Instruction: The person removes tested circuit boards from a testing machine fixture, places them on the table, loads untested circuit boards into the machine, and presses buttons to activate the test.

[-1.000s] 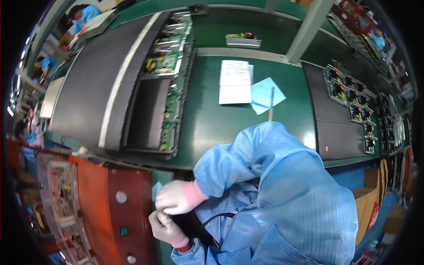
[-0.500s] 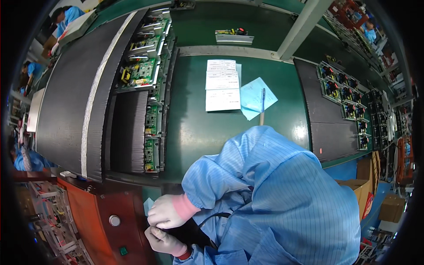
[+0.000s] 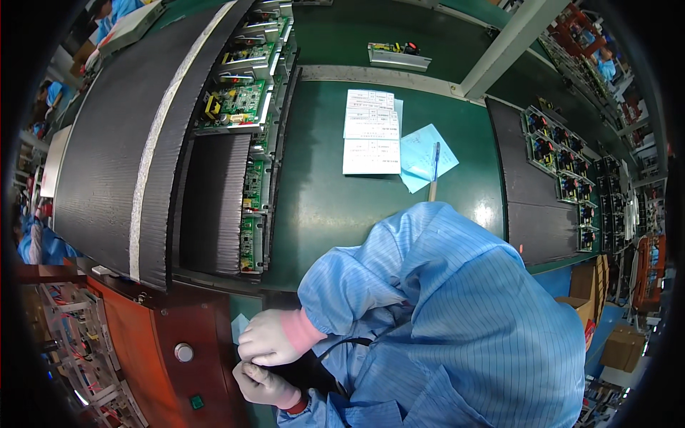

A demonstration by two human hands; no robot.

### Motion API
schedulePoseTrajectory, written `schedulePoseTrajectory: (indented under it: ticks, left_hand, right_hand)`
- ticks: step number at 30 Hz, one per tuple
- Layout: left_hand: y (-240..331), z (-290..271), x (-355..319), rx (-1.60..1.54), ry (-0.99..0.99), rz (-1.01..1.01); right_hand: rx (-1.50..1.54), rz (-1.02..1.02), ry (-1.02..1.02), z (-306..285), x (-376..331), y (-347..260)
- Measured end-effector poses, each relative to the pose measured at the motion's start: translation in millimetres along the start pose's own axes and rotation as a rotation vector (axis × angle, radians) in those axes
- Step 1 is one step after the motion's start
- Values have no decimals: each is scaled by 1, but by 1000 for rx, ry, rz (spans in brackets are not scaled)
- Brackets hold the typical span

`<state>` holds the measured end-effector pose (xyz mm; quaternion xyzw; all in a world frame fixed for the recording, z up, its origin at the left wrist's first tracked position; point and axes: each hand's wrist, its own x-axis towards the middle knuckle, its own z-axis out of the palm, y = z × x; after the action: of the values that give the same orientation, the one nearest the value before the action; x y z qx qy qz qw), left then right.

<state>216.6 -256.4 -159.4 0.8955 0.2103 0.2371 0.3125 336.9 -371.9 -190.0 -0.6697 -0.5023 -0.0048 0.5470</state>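
Note:
My right hand point(image 3: 270, 338), the upper one, wears a white glove with a pink cuff. Just below it is my left hand point(image 3: 262, 387), gloved in white with a dark red band at the wrist. Their fingertips meet, bent and pressed together. Anything pinched between them is too small or too hidden to make out. A pale blue slip point(image 3: 240, 327) shows beside the right hand's fingers. Both arms are in blue striped sleeves point(image 3: 357, 285). Dark material lies under the wrists.
White printed forms point(image 3: 372, 135), a blue sheet point(image 3: 422, 167) and a pen point(image 3: 436, 162) lie on the green bench point(image 3: 321, 207). Circuit boards point(image 3: 239, 103) stand in a rack at left; more boards point(image 3: 560, 143) sit at right. A red-brown cabinet point(image 3: 193, 321) stands beside my hands.
The view has shifted a little, so the bench and boards appear slightly farther right and higher. My hands stay together with fingertips touching, in nearly the same pose.

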Motion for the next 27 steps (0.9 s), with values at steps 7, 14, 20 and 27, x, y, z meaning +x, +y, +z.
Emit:
schedulePoseTrajectory:
  ticks: [7,14,20,27]
  left_hand:
    - [-2,1,-1,6,5,11]
    - [13,5,6,22,21,-7]
    - [14,-1,10,116,-15,36]
    - [29,-5,13,182,-51,31]
  right_hand:
    - [0,5,-18,-2,1,1]
    - [75,92,-135,-22,7,-4]
    - [-236,64,33,-191,31,-14]
    - [312,1101,1278,-417,-65,27]
